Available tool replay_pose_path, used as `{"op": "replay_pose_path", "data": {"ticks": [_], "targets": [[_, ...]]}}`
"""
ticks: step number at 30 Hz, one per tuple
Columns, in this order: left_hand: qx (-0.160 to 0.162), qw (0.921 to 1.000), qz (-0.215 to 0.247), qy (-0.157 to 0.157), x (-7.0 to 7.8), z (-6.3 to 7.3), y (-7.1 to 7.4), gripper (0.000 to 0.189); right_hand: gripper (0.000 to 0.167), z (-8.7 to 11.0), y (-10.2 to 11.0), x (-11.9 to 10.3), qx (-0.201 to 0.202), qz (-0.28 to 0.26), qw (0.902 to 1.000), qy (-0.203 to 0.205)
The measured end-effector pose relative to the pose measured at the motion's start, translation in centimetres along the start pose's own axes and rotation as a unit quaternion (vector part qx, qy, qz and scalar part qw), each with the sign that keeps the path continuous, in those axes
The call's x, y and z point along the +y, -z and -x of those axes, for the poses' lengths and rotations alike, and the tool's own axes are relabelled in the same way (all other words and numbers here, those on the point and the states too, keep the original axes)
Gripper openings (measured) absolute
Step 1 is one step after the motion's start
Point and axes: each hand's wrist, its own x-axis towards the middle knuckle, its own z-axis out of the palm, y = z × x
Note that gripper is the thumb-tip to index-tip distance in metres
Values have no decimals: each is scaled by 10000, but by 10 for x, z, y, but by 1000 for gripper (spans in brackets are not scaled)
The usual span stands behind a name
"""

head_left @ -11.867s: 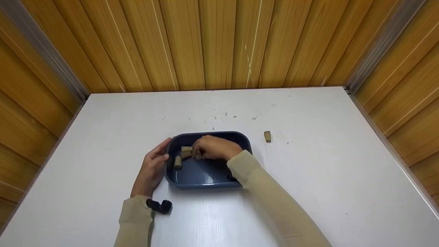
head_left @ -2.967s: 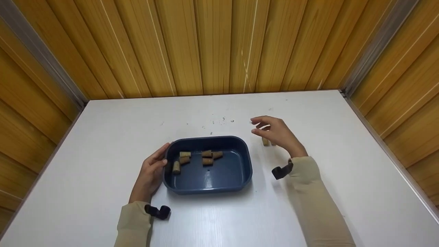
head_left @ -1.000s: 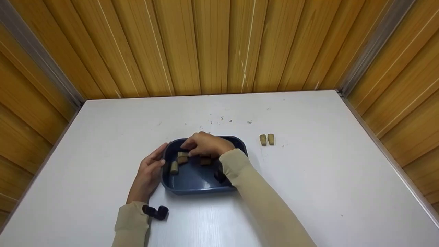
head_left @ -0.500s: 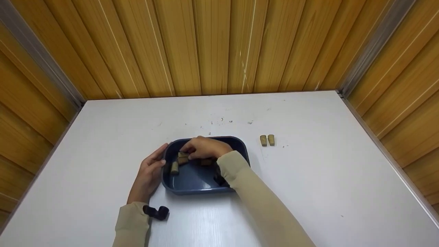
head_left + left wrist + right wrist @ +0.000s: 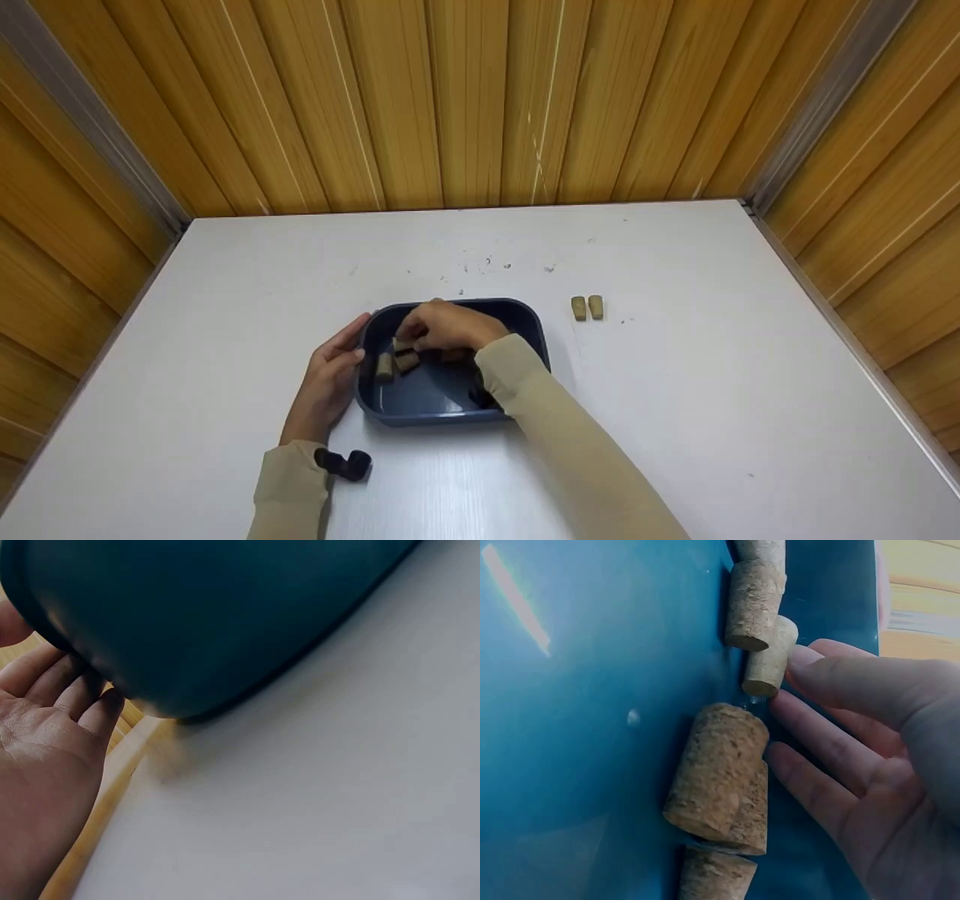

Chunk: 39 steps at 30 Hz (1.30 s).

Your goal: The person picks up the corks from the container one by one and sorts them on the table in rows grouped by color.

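Observation:
My left hand (image 5: 328, 375) holds the left end of a dark blue tray (image 5: 450, 420), thumb at the rim and fingers against the outer wall (image 5: 187, 622). Reaching into the tray, my right hand (image 5: 454, 326) pinches a pale tapered cork (image 5: 401, 344) near the back left. In the right wrist view the thumb and fingertips meet that pale cork (image 5: 772, 656). A browner cork (image 5: 407, 361) lies just in front of it, and another pale cork (image 5: 384, 367) sits by the left wall. Several brown corks (image 5: 716, 772) are grouped below the right palm, mostly hidden from the head view.
Two more corks (image 5: 587, 308) lie side by side on the white table (image 5: 712, 390), right of the tray. Small dark specks (image 5: 507, 265) mark the surface behind it. Wood-patterned panels (image 5: 472, 105) enclose the back and sides.
A second cork has joined the first on the table's right. From beside those corks, my right hand has returned into the tray. Lately the pale cork and its brown neighbour have shifted and turned slightly.

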Motion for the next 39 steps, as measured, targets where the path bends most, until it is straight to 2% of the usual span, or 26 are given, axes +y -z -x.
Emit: {"op": "replay_pose_path", "data": {"ticks": [8, 17, 26, 34, 39], "targets": [[88, 9999, -94, 39, 0, -1, -1, 60, 32, -3, -2, -3, 70, 294, 9995, -25], [14, 9999, -117, -74, -2, 0, 2, 60, 26, -5, -8, -2, 82, 325, 9994, 36], [-80, 9998, 167, -21, -1, 2, 0, 60, 25, -4, -8, -1, -39, 285, 9996, -30], [-8, 9997, 245, 51, 0, 3, -1, 58, 26, -3, -9, 2, -77, -291, 9993, -207], [-39, 9999, 123, 10, 0, 2, -1, 58, 34, -1, -11, 1, -186, -524, 9983, -191]]}}
